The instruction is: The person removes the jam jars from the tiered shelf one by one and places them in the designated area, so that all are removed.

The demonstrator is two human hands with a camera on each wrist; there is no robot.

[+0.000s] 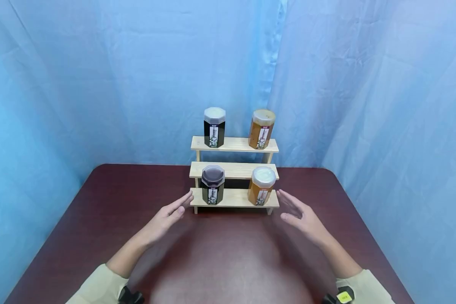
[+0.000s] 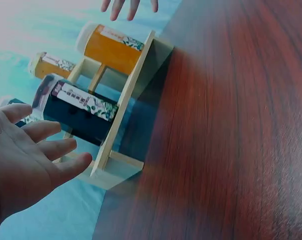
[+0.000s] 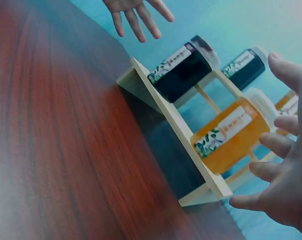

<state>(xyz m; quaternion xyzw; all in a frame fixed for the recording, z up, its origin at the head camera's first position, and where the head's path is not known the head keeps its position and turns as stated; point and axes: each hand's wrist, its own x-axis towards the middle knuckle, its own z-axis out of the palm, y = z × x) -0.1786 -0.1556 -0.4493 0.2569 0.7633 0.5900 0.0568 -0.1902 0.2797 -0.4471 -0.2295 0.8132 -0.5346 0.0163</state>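
Blue drapes on three sides, and a dark red-brown table right in the middle!
Look at that pale blue cloth (image 1: 156,84), hanging in soft folds behind and along both sides, a glossy strip (image 1: 273,55) running down the back, right of centre; the table (image 1: 228,240) pushes up close to it, rounded at both far corners, dark grain streaking its top in the wrist views, and there's the light, a whitish glare (image 1: 228,274) spreading across the near surface!

Bright, even light fills the head view, pale glare gleaming on the tabletop (image 1: 228,270) between soft shadows (image 1: 171,261)! Both wrist views look hazy, the curtain (image 2: 20,25) washing out in an upper corner.
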